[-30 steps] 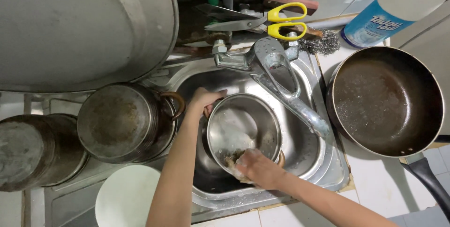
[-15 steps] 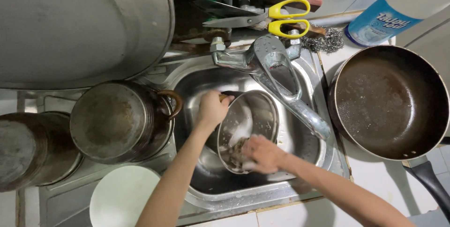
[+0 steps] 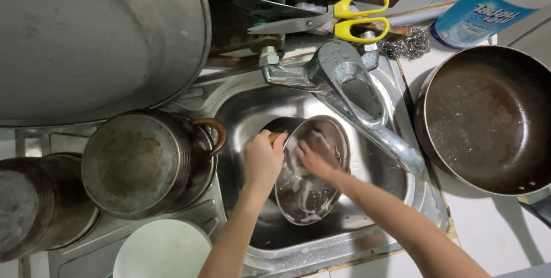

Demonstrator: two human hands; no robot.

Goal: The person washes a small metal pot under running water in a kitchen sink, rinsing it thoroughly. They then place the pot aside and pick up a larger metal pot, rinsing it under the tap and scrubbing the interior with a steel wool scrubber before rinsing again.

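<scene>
- Left hand grips the rim of a steel bowl, tilted on edge in the sink.
- Right hand presses inside the soapy bowl; whether it holds anything, I cannot tell.
- Tap hangs just above; pan sits right, pot left.

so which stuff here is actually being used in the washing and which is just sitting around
In use:
- steel bowl, soapy and tilted in the sink
- left hand gripping the bowl's rim
- right hand pressed inside the bowl

Lying about:
- yellow-handled scissors
- steel scourer
- dark frying pan
- blue bottle
- upturned pots
- white bowl
- tap, no water visible
</scene>
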